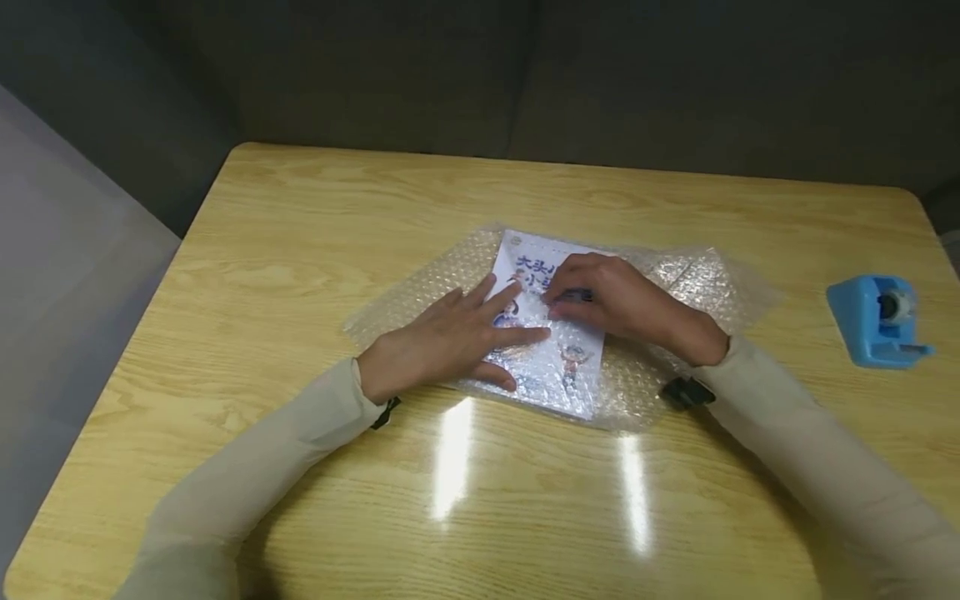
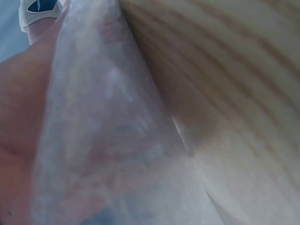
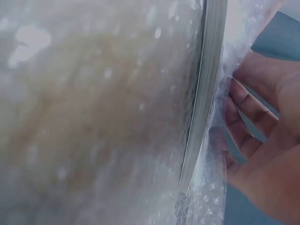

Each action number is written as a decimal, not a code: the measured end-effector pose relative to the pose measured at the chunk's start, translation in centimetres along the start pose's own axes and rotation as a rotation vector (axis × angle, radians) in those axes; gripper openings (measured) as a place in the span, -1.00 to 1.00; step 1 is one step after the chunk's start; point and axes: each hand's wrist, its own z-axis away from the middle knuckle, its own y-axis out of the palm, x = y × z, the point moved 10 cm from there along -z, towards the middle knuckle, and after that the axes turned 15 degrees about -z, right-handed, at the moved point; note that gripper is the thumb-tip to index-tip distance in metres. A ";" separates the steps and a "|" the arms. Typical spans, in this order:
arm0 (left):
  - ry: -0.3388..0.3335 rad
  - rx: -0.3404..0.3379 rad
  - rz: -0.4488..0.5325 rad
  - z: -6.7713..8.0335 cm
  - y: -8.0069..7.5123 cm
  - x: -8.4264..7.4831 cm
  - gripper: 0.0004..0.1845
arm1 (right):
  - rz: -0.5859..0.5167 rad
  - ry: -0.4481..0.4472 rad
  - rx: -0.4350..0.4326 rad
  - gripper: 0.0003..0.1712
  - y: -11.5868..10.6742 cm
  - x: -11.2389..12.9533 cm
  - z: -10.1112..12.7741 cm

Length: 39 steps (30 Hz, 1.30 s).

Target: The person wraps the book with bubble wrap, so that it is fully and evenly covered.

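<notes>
Left hand (image 1: 450, 337) lies flat, fingers spread, pinning folded clear bubble wrap (image 1: 420, 304) onto the white illustrated book (image 1: 551, 367), while right hand (image 1: 611, 300), fingers curled, pinches the wrap.

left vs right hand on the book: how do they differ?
The left hand lies flat with fingers spread and straight on the bubble wrap folded over the book; the right hand has its fingers bent down, pressing the wrap at the cover's middle. The left hand reaches in from the book's left edge, the right hand from its right. Both press the wrap against the book, on the wooden table.
</notes>
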 end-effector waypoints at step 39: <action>0.000 -0.057 0.075 2.8 1.2 1.9 -0.23 | 0.039 0.070 0.089 -0.52 3.4 1.1 -2.8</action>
